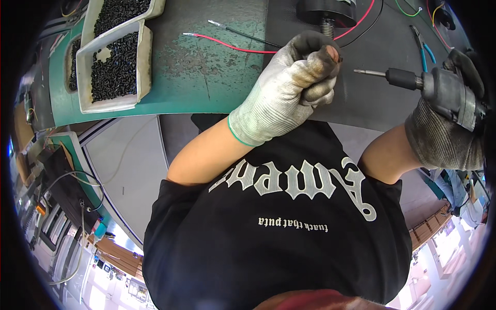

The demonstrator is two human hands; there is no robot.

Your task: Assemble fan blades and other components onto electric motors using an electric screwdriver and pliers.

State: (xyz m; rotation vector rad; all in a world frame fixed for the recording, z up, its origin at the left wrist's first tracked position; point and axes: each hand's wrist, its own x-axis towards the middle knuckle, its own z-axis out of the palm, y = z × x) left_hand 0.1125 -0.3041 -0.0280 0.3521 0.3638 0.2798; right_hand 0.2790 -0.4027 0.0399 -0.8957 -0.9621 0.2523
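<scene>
My left hand, in a white knit glove with blackened fingertips, is closed in a pinch over the bench. A bare fingertip pokes through the glove; whatever the pinch holds is too small to make out. Just beyond it stands a black round part with a threaded metal stem. My right hand, in a grey glove, is wrapped round a dark power screwdriver. Its thin bit points left toward my left hand, apart from it. A red wire and a black wire run behind my left hand.
Two white bins of small black screws stand at the left on the green-and-black mat. Blue-handled pliers lie beyond the screwdriver. Green and yellow wires cross the far right. The bench's front edge runs close to my body.
</scene>
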